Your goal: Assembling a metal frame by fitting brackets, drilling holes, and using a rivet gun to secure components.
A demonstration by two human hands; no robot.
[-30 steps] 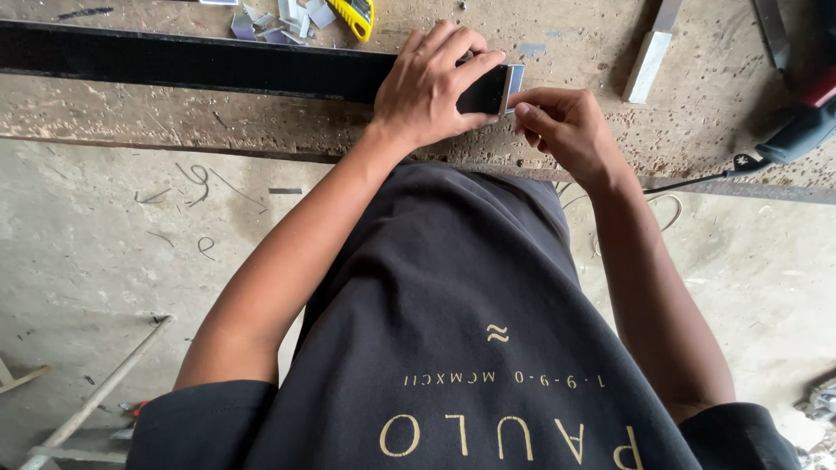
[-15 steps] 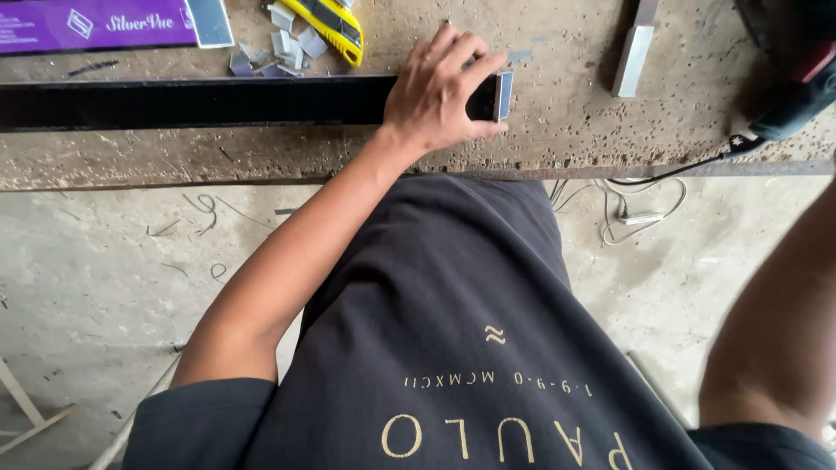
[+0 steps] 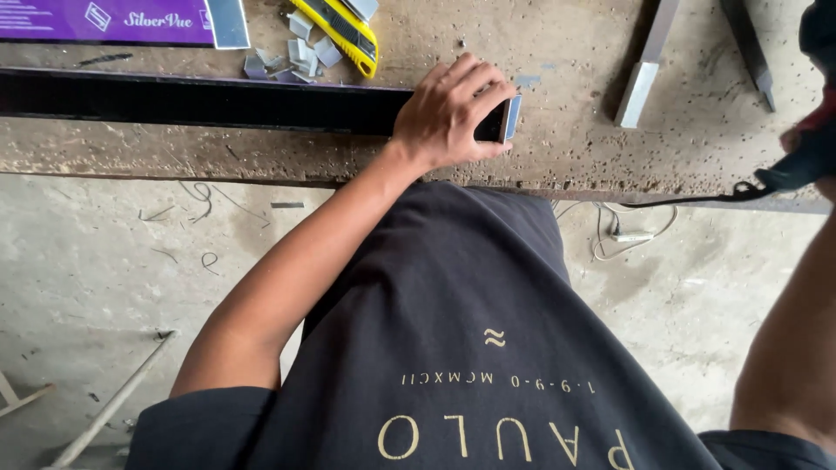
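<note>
Black and long, the metal bar (image 3: pixel 200 100) lies left to right across the rough workbench (image 3: pixel 566 139), its right end capped by a small pale plate (image 3: pixel 511 117). The left hand (image 3: pixel 448 113) clamps down over that end, fingers curled around it. The right hand (image 3: pixel 805 144) is well off to the right at the frame edge, apparently closed around a dark corded tool (image 3: pixel 797 161), though little shows. Beyond the bar lie a yellow utility knife (image 3: pixel 340 30), metal offcuts (image 3: pixel 300 54) and a purple box (image 3: pixel 104 22).
</note>
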